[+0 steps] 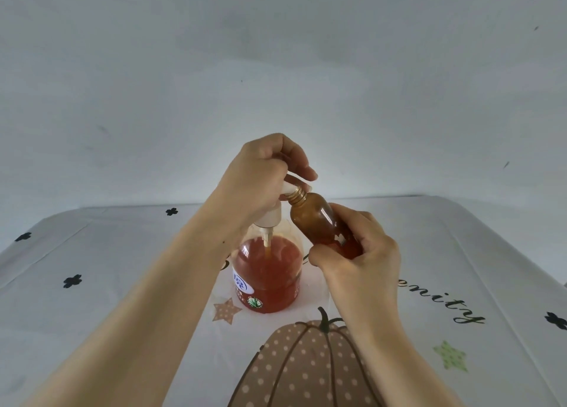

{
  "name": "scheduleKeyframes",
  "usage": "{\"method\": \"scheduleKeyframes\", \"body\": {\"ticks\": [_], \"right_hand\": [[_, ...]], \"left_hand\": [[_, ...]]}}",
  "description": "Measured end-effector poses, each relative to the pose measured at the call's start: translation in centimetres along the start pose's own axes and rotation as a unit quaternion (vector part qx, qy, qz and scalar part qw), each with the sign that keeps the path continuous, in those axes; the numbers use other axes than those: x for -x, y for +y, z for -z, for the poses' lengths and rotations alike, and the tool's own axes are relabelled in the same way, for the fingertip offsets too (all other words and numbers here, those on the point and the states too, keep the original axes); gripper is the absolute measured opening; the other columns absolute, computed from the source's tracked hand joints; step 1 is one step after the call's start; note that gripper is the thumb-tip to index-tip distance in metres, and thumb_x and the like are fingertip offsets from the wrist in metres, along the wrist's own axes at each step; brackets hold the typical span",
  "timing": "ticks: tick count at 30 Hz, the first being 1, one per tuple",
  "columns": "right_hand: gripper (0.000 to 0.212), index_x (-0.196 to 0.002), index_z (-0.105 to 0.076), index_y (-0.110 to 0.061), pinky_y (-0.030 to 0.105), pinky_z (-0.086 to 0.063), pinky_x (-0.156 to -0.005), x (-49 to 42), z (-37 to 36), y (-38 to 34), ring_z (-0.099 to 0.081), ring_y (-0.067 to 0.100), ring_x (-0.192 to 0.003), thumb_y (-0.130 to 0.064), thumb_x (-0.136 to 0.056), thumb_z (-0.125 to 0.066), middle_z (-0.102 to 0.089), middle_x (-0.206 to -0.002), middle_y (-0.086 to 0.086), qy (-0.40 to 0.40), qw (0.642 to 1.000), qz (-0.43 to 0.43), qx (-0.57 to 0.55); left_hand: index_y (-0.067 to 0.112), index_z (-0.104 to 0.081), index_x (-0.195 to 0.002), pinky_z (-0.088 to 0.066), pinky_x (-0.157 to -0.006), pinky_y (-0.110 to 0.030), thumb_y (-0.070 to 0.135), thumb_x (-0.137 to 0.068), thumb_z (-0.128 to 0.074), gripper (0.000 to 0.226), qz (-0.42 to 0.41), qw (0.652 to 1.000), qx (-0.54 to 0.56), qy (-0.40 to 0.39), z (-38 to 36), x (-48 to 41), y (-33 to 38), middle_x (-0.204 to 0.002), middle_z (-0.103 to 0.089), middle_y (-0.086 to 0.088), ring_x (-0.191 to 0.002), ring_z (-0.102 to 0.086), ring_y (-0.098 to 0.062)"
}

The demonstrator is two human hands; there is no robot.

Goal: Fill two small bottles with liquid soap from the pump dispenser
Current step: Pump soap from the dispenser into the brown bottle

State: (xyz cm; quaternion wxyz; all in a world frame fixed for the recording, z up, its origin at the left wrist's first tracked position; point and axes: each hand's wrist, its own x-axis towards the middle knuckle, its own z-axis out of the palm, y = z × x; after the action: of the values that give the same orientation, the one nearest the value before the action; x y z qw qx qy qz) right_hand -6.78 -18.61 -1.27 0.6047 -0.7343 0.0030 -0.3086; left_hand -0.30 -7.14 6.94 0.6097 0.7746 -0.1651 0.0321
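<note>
We see the left hand [260,173] closed over the pump dispenser [267,271] head, mid-worktop [92,253]. Right hand [359,253] grips the small amber bottle [319,219], tilted toward 11 o'clock, its open neck at the nozzle, probably touching. Dispenser holds orange soap.

The pump dispenser [267,271] is clear glossy plastic with a matt white plastic pump head, the small bottle [319,222] at its 1 o'clock is amber translucent plastic, faintly shiny, and the tablecloth [122,284] looks smooth and printed.
</note>
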Motion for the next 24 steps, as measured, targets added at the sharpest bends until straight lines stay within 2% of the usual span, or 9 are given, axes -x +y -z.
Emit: {"method": "scheduleKeyframes", "body": {"ticks": [4,7,9,15,21,24], "right_hand": [[0.042,-0.088,-0.072,-0.036,0.008,-0.041,-0.063,-0.03,-0.03,0.11,-0.059,0.003,-0.073,-0.011,-0.056,-0.062,-0.062,-0.083,-0.015,0.004,1.0,0.012,0.006],[0.044,-0.088,-0.072,-0.038,0.008,-0.041,-0.062,-0.09,-0.11,0.15,-0.059,0.003,-0.072,-0.01,-0.056,-0.062,-0.063,-0.084,-0.014,0.007,1.0,0.016,0.002],[0.045,-0.088,-0.071,-0.04,0.009,-0.041,-0.062,-0.13,-0.21,0.2,-0.059,0.004,-0.072,-0.01,-0.056,-0.062,-0.063,-0.083,-0.014,0.01,1.0,0.021,0.008],[0.044,-0.091,-0.074,-0.035,0.009,-0.041,-0.063,-0.16,-0.16,0.29,-0.059,0.004,-0.074,-0.012,-0.055,-0.062,-0.063,-0.084,-0.014,0.013,1.0,0.012,0.011],[0.044,-0.091,-0.074,-0.035,0.009,-0.04,-0.062,-0.22,-0.22,0.36,-0.059,0.005,-0.073,-0.012,-0.055,-0.062,-0.063,-0.083,-0.013,0.01,1.0,0.008,0.011],[0.043,-0.09,-0.074,-0.034,0.009,-0.041,-0.062,-0.22,-0.24,0.38,-0.059,0.004,-0.072,-0.012,-0.056,-0.062,-0.063,-0.083,-0.012,0.009,1.0,0.009,0.01]], "left_hand": [[0.012,-0.061,-0.082,-0.042,-0.044,-0.013,-0.018,-0.075,-0.027,0.046,-0.01,1.0,0.01,0.009,0.04,0.0,0.35,-0.074,-0.07,-0.002,-0.062,-0.066,-0.013],[0.013,-0.063,-0.084,-0.047,-0.05,-0.015,-0.017,-0.075,-0.029,0.046,-0.016,1.0,0.002,0.01,0.03,-0.17,0.23,-0.071,-0.071,0.001,-0.064,-0.066,-0.013],[0.013,-0.063,-0.084,-0.048,-0.052,-0.016,-0.016,-0.076,-0.028,0.046,-0.017,1.0,0.004,0.013,0.09,-0.2,0.15,-0.07,-0.071,0.001,-0.064,-0.066,-0.012],[0.014,-0.063,-0.082,-0.042,-0.046,-0.013,-0.014,-0.077,-0.029,0.045,-0.022,1.0,-0.004,0.017,0.05,-0.09,0.17,-0.069,-0.07,0.002,-0.062,-0.066,-0.01],[0.013,-0.064,-0.083,-0.047,-0.052,-0.016,-0.014,-0.077,-0.03,0.044,-0.026,0.999,-0.007,0.018,-0.03,-0.11,0.08,-0.069,-0.07,0.002,-0.062,-0.065,-0.01],[0.013,-0.063,-0.082,-0.044,-0.047,-0.014,-0.015,-0.077,-0.03,0.044,-0.03,0.999,-0.006,0.013,0.0,-0.07,0.11,-0.07,-0.07,0.001,-0.061,-0.065,-0.01]]}}
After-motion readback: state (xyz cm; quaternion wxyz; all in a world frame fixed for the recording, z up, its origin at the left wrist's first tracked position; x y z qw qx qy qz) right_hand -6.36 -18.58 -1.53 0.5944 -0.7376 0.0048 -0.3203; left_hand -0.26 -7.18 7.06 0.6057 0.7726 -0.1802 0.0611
